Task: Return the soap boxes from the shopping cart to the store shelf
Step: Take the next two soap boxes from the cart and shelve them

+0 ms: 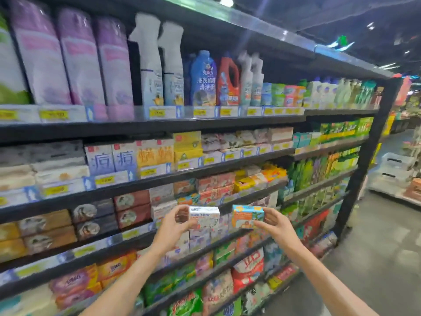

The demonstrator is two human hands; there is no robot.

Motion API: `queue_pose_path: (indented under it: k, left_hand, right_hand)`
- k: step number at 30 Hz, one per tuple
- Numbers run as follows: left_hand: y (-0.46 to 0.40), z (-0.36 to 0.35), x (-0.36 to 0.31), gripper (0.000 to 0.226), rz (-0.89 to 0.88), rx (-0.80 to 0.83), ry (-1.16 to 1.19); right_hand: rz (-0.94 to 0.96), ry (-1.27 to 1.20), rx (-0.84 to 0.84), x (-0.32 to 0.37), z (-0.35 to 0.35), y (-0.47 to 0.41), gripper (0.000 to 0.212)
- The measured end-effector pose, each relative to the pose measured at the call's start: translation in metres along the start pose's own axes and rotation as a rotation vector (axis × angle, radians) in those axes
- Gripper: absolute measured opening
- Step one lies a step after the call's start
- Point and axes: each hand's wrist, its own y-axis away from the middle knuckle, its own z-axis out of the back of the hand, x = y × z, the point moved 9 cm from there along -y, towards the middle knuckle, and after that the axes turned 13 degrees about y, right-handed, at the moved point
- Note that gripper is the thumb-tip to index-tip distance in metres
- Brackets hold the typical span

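Note:
My left hand grips a white soap box with blue lettering by its left end. My right hand grips an orange and teal soap box by its right end. Both boxes are held side by side in front of the store shelf, level with a row of stacked soap boxes. The two boxes do not touch each other. The shopping cart is out of view.
The black shelving unit runs from left to right, packed with soap bars, detergent bottles and refill pouches. Yellow price tags line the shelf edges. The grey aisle floor opens to the right, with white crates beyond.

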Motion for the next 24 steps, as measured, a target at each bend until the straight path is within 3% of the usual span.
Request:
queue_pose_path:
  k: [9,13,16,18,19,22,24]
  left_hand:
    - [-0.002,0.075,0.002,0.035,0.041,-0.400,-0.153]
    - [-0.011,0.098,0.005,0.033,0.057,-0.495,-0.191]
    - [-0.021,0.110,0.011,0.035,0.088,-0.545,-0.188]
    - [-0.029,0.115,0.016,0.035,0.102,-0.552,-0.175]
    - [-0.033,0.118,0.022,0.038,0.106,-0.550,-0.172]
    - [-0.049,0.134,0.057,0.075,0.152,-0.606,-0.177]
    - [-0.051,0.127,0.054,0.068,0.159,-0.626,-0.189]
  right_hand:
    - [0.126,-0.082,0.275,0.025,-0.081,-0.098,0.042]
    - [0.167,-0.098,0.352,0.028,-0.107,-0.117,0.066]
    - [0.165,-0.079,0.320,0.032,-0.116,-0.127,0.046]
    - [0.166,-0.077,0.318,0.035,-0.121,-0.134,0.045]
    - [0.155,-0.087,0.328,0.035,-0.123,-0.138,0.046]
    - [0.137,-0.082,0.333,0.034,-0.129,-0.145,0.046]
    - [0.141,-0.075,0.330,0.034,-0.132,-0.150,0.049]
